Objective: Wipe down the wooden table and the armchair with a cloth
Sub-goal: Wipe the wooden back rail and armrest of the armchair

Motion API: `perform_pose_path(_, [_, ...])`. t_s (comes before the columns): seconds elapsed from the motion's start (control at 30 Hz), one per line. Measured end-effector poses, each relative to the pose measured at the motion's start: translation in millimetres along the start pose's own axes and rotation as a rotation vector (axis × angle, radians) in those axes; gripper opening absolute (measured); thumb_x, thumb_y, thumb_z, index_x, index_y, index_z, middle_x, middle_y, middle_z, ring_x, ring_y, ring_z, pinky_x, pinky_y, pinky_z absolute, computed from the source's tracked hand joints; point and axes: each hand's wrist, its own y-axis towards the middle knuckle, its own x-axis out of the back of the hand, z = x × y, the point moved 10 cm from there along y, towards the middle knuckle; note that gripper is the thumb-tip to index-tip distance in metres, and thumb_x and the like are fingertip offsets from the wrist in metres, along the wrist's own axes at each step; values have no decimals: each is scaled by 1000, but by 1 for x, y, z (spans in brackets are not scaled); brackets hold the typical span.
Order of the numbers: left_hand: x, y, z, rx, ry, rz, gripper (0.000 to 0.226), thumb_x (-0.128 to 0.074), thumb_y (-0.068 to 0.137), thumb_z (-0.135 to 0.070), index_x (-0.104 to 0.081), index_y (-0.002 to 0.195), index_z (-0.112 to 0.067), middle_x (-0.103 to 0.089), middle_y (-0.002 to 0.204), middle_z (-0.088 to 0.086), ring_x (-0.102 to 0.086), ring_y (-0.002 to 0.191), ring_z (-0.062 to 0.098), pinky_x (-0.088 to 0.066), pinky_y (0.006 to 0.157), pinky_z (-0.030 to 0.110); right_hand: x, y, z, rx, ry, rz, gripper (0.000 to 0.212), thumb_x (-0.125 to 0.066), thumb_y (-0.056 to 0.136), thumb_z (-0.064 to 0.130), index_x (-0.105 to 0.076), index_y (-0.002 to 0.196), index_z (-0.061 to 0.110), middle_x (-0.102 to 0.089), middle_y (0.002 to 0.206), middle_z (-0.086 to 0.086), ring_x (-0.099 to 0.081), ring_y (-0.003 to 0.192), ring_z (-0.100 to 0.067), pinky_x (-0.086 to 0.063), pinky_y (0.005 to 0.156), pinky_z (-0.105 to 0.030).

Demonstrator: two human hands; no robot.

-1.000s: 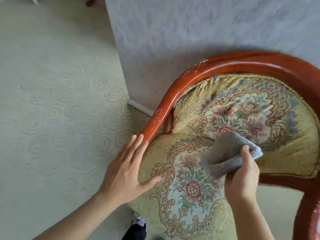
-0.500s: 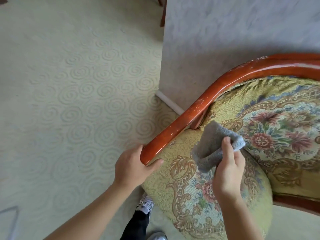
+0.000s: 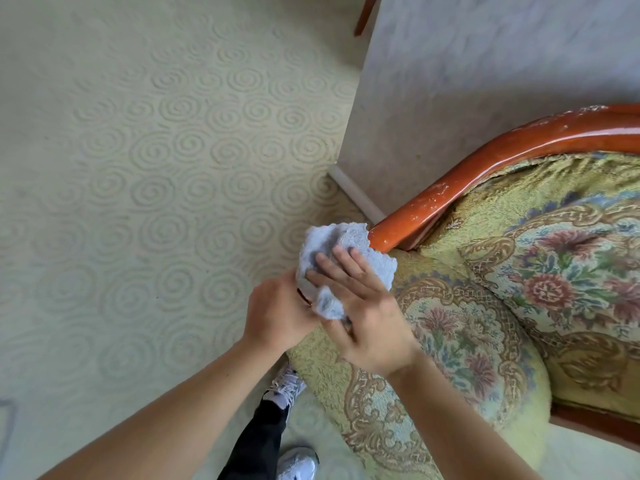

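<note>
The armchair has a glossy red-brown wooden armrest (image 3: 485, 168) that curves round a yellow floral seat cushion (image 3: 467, 341). A grey-blue terry cloth (image 3: 346, 237) is draped over the armrest's front end. My right hand (image 3: 367, 313) lies on the cloth with straight fingers and presses it onto the wood. My left hand (image 3: 277, 313) is curled round the armrest's tip from the left, partly under the cloth. The wooden table is out of view.
A grey wall corner (image 3: 485, 64) with a white baseboard (image 3: 356, 195) stands right behind the armrest. Pale swirl-patterned carpet (image 3: 138, 168) fills the left. My shoe (image 3: 285, 382) is under the seat's front edge. A wooden leg (image 3: 363, 12) shows at the top.
My left hand went from flat to gripping the armrest's tip. My right hand carried the cloth from the cushion to the armrest's end and now lies flat on it.
</note>
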Motion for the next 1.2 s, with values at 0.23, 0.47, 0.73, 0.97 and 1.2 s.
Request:
perform_pose_path(0.23, [-1, 1, -2, -26, -23, 0, 48, -81, 72, -61, -70, 93, -19, -73, 72, -1, -70, 64, 24, -56, 59, 35, 12, 15, -47, 73, -192, 26, 37, -50, 94, 18, -60, 128, 6, -51, 145, -13, -39, 141, -30, -37, 112, -51])
perform_pose_path(0.47, [-1, 0, -2, -52, -21, 0, 63, -63, 73, -74, -69, 99, -17, -71, 73, -5, -67, 58, 15, -58, 56, 33, 54, 32, -108, -319, -276, -160, 42, -57, 98, 21, -64, 67, -7, -60, 130, -23, -47, 128, -28, -47, 98, -60])
perform_pose_path(0.73, [5, -1, -4, -74, -18, -42, 30, -88, 66, -37, -68, 75, -17, -66, 56, 0, -58, 43, 20, -26, 43, 8, -11, -6, -4, -20, 96, -36, 34, -57, 90, 14, -64, 123, 13, -51, 146, -5, -28, 147, -21, -25, 118, -52])
perform_pose_path(0.97, [1, 1, -4, -57, -35, 1, 47, -74, 72, -65, -70, 93, -23, -71, 69, -6, -65, 55, 16, -52, 52, 27, 21, 13, -59, 47, -163, 4, 31, -47, 96, 17, -63, 116, -1, -57, 136, -19, -49, 132, -35, -43, 106, -54])
perform_pose_path(1.2, [-1, 0, -4, -55, -41, 48, 54, -67, 76, -71, -67, 104, -25, -67, 71, -11, -65, 56, 10, -57, 54, 31, 50, 15, -94, -348, -208, -139, 32, -53, 100, 19, -60, 70, 13, -50, 144, -6, -28, 137, -17, -50, 95, -59])
